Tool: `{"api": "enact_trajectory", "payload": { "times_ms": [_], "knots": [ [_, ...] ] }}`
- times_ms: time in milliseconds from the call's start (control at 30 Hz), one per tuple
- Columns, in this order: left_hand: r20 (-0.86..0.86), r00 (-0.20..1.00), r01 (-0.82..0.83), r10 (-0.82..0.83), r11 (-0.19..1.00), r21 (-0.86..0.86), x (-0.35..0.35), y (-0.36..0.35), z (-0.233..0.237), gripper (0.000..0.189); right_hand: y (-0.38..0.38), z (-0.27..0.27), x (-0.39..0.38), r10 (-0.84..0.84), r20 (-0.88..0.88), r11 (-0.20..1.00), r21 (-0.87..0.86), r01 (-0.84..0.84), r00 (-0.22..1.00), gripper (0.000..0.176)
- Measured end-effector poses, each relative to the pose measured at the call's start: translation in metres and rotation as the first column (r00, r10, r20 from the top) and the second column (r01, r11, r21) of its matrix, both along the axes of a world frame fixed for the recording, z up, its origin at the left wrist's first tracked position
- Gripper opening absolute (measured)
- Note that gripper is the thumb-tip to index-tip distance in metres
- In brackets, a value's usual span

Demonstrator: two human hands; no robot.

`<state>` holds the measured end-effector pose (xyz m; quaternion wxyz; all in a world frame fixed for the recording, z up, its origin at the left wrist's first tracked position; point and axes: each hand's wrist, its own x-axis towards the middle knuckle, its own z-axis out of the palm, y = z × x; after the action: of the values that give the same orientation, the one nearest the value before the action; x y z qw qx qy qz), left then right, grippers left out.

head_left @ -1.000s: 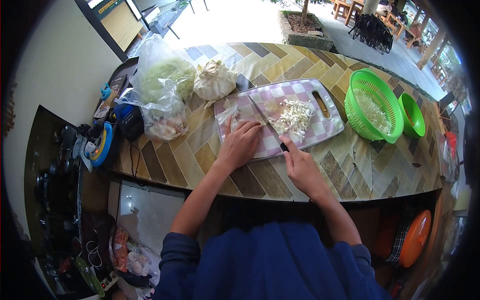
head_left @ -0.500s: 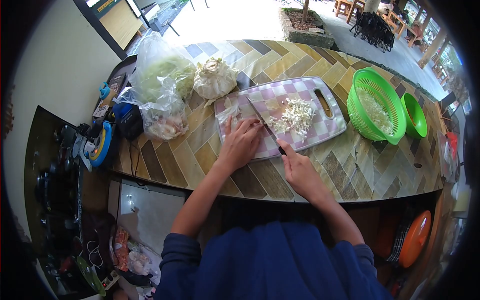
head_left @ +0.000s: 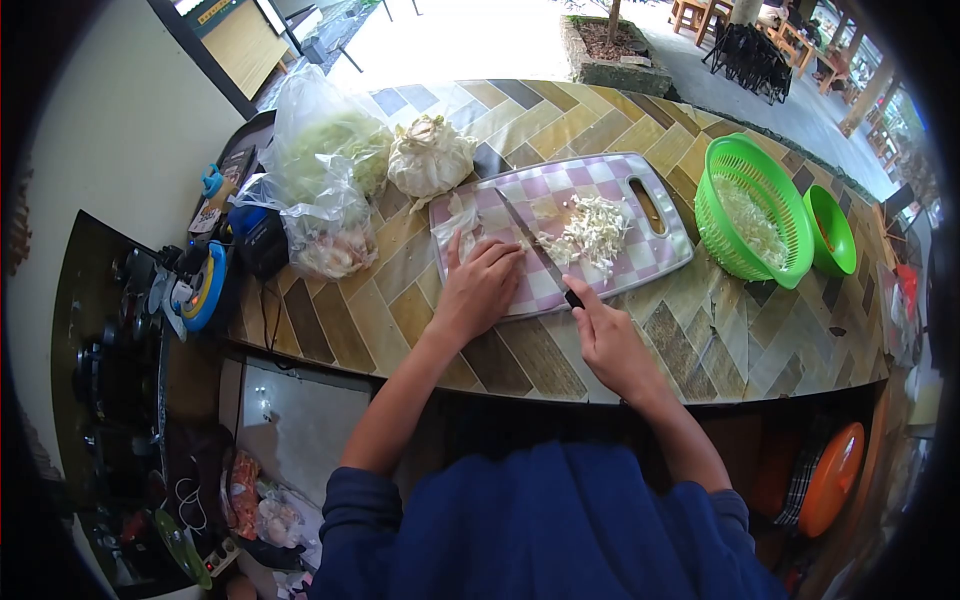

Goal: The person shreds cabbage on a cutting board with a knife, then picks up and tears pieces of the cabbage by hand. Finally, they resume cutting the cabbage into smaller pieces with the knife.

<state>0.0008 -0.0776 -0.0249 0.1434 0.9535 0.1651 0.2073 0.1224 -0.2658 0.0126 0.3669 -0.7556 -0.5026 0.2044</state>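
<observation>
A pink and white checked cutting board (head_left: pixel 650 262) lies on the tiled counter. My right hand (head_left: pixel 608 340) is closed round the black handle of a knife (head_left: pixel 532 241), whose blade slants up and left over the board. Left of the blade, my left hand (head_left: pixel 482 285) presses down with fingers together on the board; a bit of pale cabbage seems to be under its fingertips, mostly hidden. Chopped white cabbage (head_left: pixel 592 232) is heaped right of the blade. Some pale leaf pieces (head_left: pixel 455 228) rest at the board's left end, near a cabbage head (head_left: pixel 430 158).
Plastic bags (head_left: pixel 325 160) of vegetables stand on the counter's left, beside a blue and black item (head_left: pixel 258 240). On the right are a green basket (head_left: pixel 716 222) with shredded cabbage and a small green bowl (head_left: pixel 845 235). An orange lid (head_left: pixel 832 480) is below the counter.
My right hand and the knife have shifted slightly right and down, away from the left fingertips. My left hand has stayed nearly in place.
</observation>
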Motion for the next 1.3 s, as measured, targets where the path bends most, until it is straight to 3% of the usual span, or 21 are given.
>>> {"api": "enact_trajectory", "payload": {
  "times_ms": [567, 867, 1067, 1167, 1300],
  "knots": [
    [-0.002, 1.0, -0.01, 0.011, 0.999, 0.033, 0.002, -0.001, -0.001, 0.027, 0.027, -0.029, -0.008, 0.016, 0.175, 1.0, -0.008, -0.015, 0.984, 0.044],
    [-0.037, 0.999, 0.024, -0.021, 0.997, 0.073, 0.011, -0.01, 0.001, 0.032, -0.013, -0.007, -0.003, 0.007, 0.298, 0.986, -0.161, 0.043, 0.955, 0.048],
    [-0.032, 0.993, 0.113, -0.114, 0.993, -0.02, 0.048, -0.019, 0.004, 0.034, -0.017, -0.009, 0.02, -0.144, 0.265, 0.987, -0.029, 0.157, 0.954, 0.042],
    [-0.017, 0.989, 0.143, -0.145, 0.985, -0.094, 0.07, -0.013, 0.005, 0.034, -0.017, 0.002, 0.028, -0.195, 0.184, 0.977, 0.119, 0.175, 0.963, 0.04],
    [0.087, 0.988, 0.136, -0.125, 0.982, -0.128, 0.083, 0.0, 0.018, 0.029, -0.03, 0.024, 0.034, -0.202, 0.039, 0.977, 0.076, 0.198, 0.979, 0.04]
  ]
}}
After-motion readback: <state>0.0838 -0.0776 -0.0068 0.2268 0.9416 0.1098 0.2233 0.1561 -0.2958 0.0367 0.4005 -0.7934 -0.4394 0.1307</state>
